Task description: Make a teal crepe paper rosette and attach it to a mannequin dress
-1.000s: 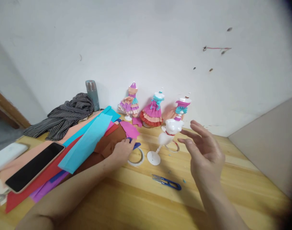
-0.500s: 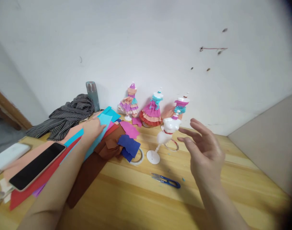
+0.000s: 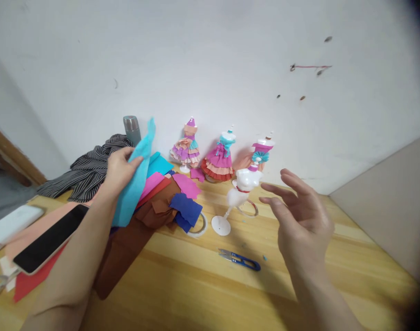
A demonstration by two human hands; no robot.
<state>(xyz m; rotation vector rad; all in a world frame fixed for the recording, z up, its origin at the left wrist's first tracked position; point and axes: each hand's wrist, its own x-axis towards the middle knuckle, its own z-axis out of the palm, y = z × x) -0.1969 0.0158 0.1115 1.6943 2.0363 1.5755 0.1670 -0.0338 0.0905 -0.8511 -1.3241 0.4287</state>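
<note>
A strip of light-blue crepe paper (image 3: pixel 136 188) is pinched in my left hand (image 3: pixel 122 168), held up over the pile of coloured paper. My right hand (image 3: pixel 301 216) hangs over the table with fingers apart and nothing in it. Just left of its fingertips stands a small white mannequin (image 3: pixel 248 179) on a round base, with a purple band at the neck and a red one at the waist. Blue thread snips (image 3: pixel 239 259) lie in front of the mannequin. Brown paper (image 3: pixel 127 255) and dark-blue pieces (image 3: pixel 185 209) lie between my hands.
Three mannequins in paper dresses, one pink and red (image 3: pixel 218 158), stand along the wall. Rolls of tape (image 3: pixel 203 227) lie near the white mannequin. At left are a phone (image 3: pixel 51 239), a striped cloth (image 3: pixel 99 163), a white box-like item (image 3: pixel 15 225) and a flask (image 3: pixel 131 128).
My left hand has lifted the light-blue paper off the pile, its top end now pointing up. My right hand has shifted slightly right and stays open.
</note>
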